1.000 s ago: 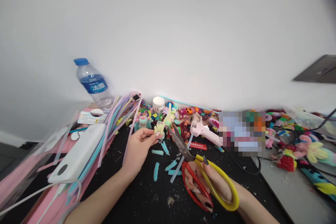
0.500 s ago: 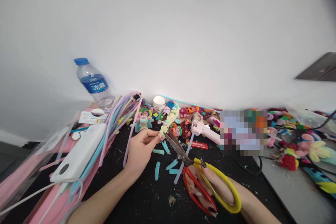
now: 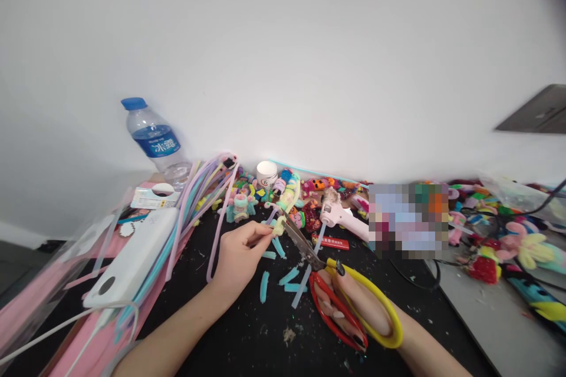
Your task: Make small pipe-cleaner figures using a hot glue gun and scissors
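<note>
My left hand (image 3: 236,252) pinches a short, curled, pale-yellow fuzzy pipe cleaner piece (image 3: 279,226) between thumb and fingers. In my right hand (image 3: 360,297) is a pair of scissors (image 3: 306,245) with one red and one yellow handle loop, my fingers through both. The blades point up and left, their tips right beside the yellow piece; contact is hard to make out. Several short light-blue pipe cleaner pieces (image 3: 264,287) lie on the black tabletop (image 3: 247,336) below the hands.
A pink glue gun (image 3: 342,217) with a clear glue stick lies behind the scissors, near a red packet (image 3: 332,241). Long pastel pipe cleaners (image 3: 179,235), a white power bank (image 3: 132,259) and a water bottle (image 3: 157,141) are left. Fuzzy figures (image 3: 241,206) and a paper cup (image 3: 266,174) line the wall.
The scissor handles and blades have drawn closer together. The yellow piece now looks curled and sits slightly right of where it was. My left hand has barely moved.
</note>
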Demonstrator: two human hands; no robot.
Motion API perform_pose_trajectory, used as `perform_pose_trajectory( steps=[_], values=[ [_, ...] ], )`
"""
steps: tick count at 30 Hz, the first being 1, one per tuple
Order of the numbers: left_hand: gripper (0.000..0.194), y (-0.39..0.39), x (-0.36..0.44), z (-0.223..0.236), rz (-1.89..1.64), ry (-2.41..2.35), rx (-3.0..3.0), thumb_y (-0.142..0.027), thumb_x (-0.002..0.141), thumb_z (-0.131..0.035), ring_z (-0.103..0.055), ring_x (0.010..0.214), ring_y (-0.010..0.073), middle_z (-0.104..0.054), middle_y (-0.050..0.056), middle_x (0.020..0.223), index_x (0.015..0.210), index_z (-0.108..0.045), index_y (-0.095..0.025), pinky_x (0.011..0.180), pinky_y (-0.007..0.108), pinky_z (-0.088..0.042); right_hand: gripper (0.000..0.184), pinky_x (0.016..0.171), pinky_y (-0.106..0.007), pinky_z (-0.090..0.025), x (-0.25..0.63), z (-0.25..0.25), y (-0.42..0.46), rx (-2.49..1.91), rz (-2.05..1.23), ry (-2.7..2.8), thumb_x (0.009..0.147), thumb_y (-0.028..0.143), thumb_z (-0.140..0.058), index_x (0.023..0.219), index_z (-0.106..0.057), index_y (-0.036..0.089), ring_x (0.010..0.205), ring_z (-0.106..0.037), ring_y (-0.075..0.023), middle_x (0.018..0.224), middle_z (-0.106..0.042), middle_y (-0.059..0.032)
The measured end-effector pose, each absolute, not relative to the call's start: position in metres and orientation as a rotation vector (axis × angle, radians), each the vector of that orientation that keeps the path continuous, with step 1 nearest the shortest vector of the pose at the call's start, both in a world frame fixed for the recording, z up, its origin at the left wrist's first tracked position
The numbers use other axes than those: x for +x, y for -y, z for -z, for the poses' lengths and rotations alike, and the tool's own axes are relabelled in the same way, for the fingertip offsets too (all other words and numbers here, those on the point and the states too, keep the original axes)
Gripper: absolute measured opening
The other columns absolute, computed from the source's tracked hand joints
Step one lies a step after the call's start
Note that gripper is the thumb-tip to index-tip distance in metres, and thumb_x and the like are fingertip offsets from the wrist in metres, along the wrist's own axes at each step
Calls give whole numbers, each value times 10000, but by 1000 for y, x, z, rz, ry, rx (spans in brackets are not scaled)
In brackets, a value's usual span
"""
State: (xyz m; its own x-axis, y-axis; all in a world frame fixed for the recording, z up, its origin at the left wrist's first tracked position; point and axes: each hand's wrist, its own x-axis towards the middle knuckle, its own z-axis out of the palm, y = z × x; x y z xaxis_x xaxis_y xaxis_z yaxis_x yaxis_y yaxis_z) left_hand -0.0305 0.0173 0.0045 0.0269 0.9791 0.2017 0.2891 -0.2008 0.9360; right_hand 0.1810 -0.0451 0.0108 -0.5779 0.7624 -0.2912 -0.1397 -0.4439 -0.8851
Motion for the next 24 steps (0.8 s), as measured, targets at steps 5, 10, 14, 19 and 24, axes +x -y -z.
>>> perform_pose_trajectory(
  steps=[5,10,14,19,24],
  values=[
    [80,-18,-29,-7,-1186,-1268,1382,-233,739,-630,-696,765,193,-691,15,739,735,-588,-166,711,279,-558,594,249,-130,-215,179,-12,44,-948,-2065,1151,730,747,-411,678,-435,156,278,-259,14,550,-419,62],
    [181,-21,-26,-15,-1131,-1214,1146,-290,736,-641,-704,712,191,-670,21,801,773,-519,-161,583,245,-559,602,245,-126,-213,178,-10,44,-939,-2124,1136,723,759,-401,689,-431,159,268,-282,10,541,-413,67],
    [231,-21,-25,-17,-1149,-1167,1049,-288,715,-668,-700,789,187,-684,41,902,748,-476,-164,640,240,-563,596,242,-122,-211,178,-10,44,-929,-2130,1129,731,752,-400,690,-431,158,263,-283,13,551,-421,66],
    [210,-21,-25,-16,-1178,-1141,1050,-259,716,-670,-690,853,193,-714,34,799,717,-482,-165,723,263,-559,616,247,-118,-227,178,-11,43,-919,-2161,1111,692,775,-424,701,-430,159,266,-283,14,548,-413,73],
    [149,-19,-25,-14,-1206,-1171,1128,-205,689,-677,-693,822,186,-719,30,801,670,-537,-156,737,269,-561,602,252,-129,-227,178,-13,43,-923,-2166,1088,701,764,-432,690,-420,162,287,-272,4,525,-408,72]
  ],
)
